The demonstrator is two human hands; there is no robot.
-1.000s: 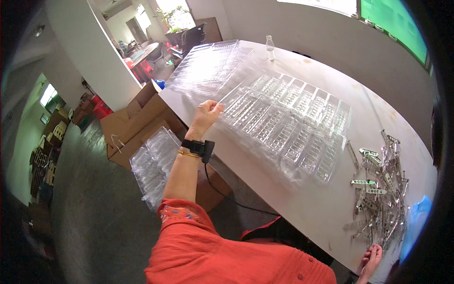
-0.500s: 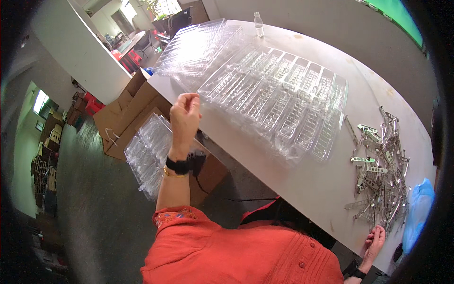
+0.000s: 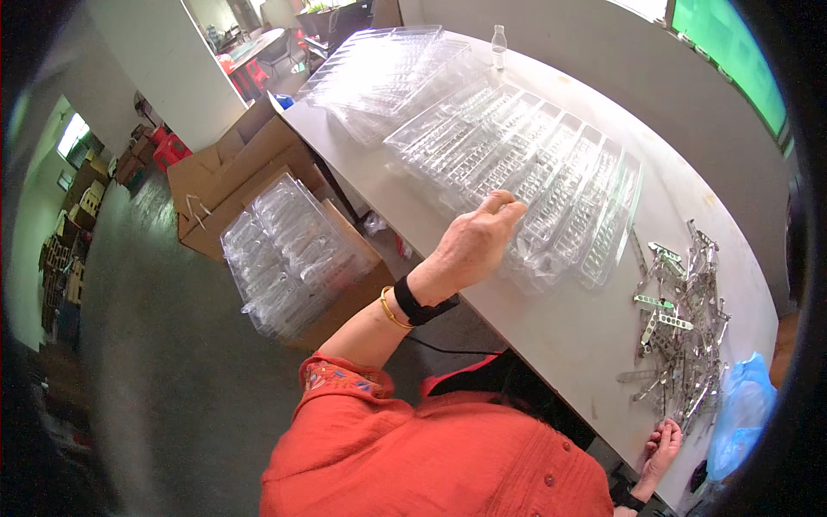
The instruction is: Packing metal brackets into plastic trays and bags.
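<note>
My left hand [image 3: 479, 239] is closed, its fingers pressed together over the near edge of a clear plastic tray [image 3: 564, 177] with long narrow compartments. What it pinches, if anything, is too small or hidden to tell. More trays seem layered beneath that one. At the lower right, my right hand [image 3: 662, 446] is closed at the near end of a loose pile of metal strips with holes [image 3: 689, 327]. Its fingertips touch or nearly touch the strips; anything between them I cannot make out.
Clear trays [image 3: 370, 73] are stacked at the table's far left, near a small glass bottle [image 3: 499, 47]. Beside the table, an open cardboard box [image 3: 233, 164] stands near more filled clear trays [image 3: 293, 250]. A blue plastic bag [image 3: 743, 414] lies right of the strips.
My left hand has moved right, from beside the table's left edge to over the near edge of the compartmented tray. My right hand stays by the strips. The view has shifted slightly.
</note>
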